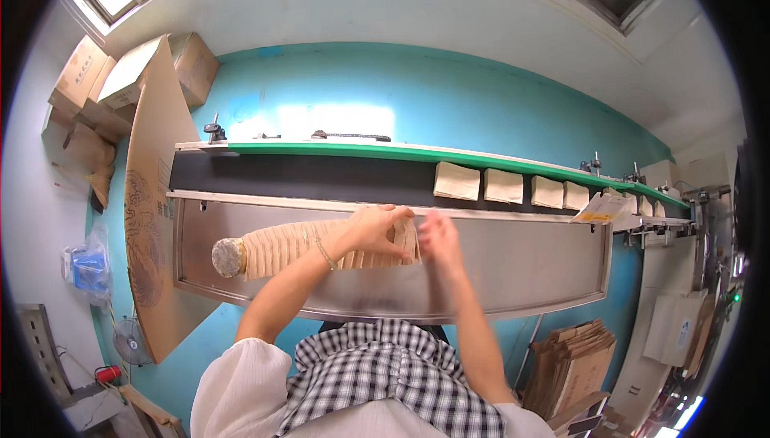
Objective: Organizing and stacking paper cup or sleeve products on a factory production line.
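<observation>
A long row of beige folded paper packets (pixel 277 247) stands on edge, packed tightly together, on the metal work table. At its left end sits a round, mottled grey, weight-like disc (pixel 228 257), touching the first packets. My left hand (pixel 375 229) curves over the right end of the row, thumb and fingers holding packets between them. Just to the right of that end is my right hand (pixel 439 239), smeared by motion. Whether its fingers hold anything cannot be made out.
Beyond the table (pixel 513 265) runs a black conveyor belt (pixel 321 172) with a green guide rail (pixel 337 149). Several beige packets (pixel 457 180) lie on it toward the right. A tall cardboard sheet (pixel 152 221) borders the left. Flattened cardboard (pixel 569 366) leans at lower right.
</observation>
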The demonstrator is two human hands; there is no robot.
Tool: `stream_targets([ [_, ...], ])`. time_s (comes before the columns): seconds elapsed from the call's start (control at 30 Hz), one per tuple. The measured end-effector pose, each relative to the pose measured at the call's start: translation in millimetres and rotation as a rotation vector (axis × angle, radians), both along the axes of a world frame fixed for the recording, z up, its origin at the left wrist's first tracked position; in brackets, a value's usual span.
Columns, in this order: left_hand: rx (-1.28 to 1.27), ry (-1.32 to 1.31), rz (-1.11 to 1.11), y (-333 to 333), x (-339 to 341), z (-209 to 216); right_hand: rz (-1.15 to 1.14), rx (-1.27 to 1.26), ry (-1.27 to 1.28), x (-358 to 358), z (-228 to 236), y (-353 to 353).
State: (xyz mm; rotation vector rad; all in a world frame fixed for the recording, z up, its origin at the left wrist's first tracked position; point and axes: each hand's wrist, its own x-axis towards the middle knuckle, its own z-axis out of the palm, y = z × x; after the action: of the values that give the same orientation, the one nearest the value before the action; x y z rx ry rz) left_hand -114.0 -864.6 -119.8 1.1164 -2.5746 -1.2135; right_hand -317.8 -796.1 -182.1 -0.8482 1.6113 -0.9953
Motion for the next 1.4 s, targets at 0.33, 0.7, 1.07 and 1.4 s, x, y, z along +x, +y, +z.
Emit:
stream_targets([
  [0.33,0.008,0.021,0.011,0,22,-7,0.095,0.060,-0.006,0,0,29],
  [0.7,-0.047,0.093,-0.033,0,29,-6,0.183,-0.195,0.465,58,6,22],
  [1.07,-0.068,0.133,0.018,1,28,9,0.175,0.139,-0.275,29,27,24],
  [1.4,0.000,0.033,0.031,-1,29,10,-0.346,0.022,-0.551,-6,21,-20],
])
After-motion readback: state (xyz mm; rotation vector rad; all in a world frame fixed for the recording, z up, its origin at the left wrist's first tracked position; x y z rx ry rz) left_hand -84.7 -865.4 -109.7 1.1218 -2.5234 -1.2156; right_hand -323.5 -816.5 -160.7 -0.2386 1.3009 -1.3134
